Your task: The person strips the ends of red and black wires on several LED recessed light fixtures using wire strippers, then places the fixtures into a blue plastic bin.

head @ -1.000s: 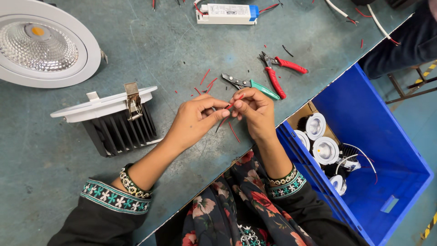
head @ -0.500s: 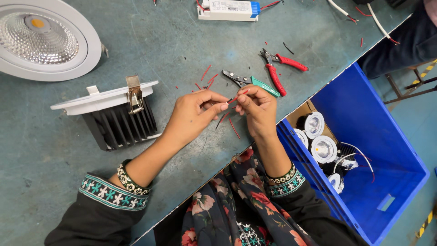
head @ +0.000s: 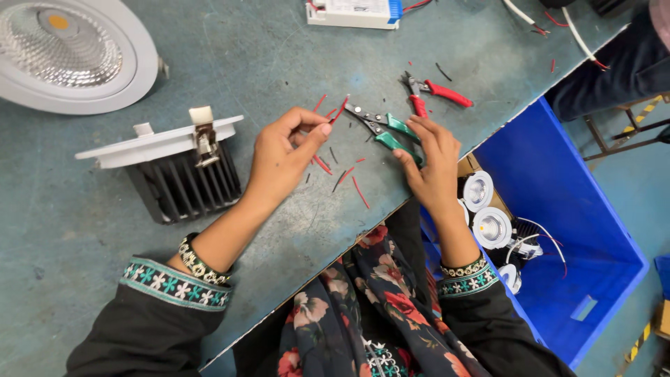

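1. Resting on the bench (head: pixel 84 230), the left hand (head: pixel 283 157) is seen with thumb and forefinger pressed together, pinching a short red wire (head: pixel 340 110) whose free end points up toward the cutters.
2. Just to the right, the right hand (head: pixel 433 164) is laid over the green-handled cutters (head: pixel 380 127); its fingers are curled loosely on the handles, and the cutters are still lying flat on the bench.
3. Between the two hands, loose red wire scraps (head: pixel 359 192) and a few dark ones are scattered on the bench.
4. Left of the left hand, a white lamp with a black ribbed heat sink (head: pixel 178 178) is lying on its side, a metal spring clip showing on its rim.
5. Beside the bench edge on the right, a blue crate (head: pixel 593 209) is placed on the floor, and small round white lamps (head: pixel 488 227) are held in it.
6. Beyond the cutters, red-handled pliers (head: pixel 436 94) are lying on the bench.
7. Farthest off, a large round white lamp (head: pixel 73 52) is seen at the left corner and a white driver box (head: pixel 354 10) at the top edge.
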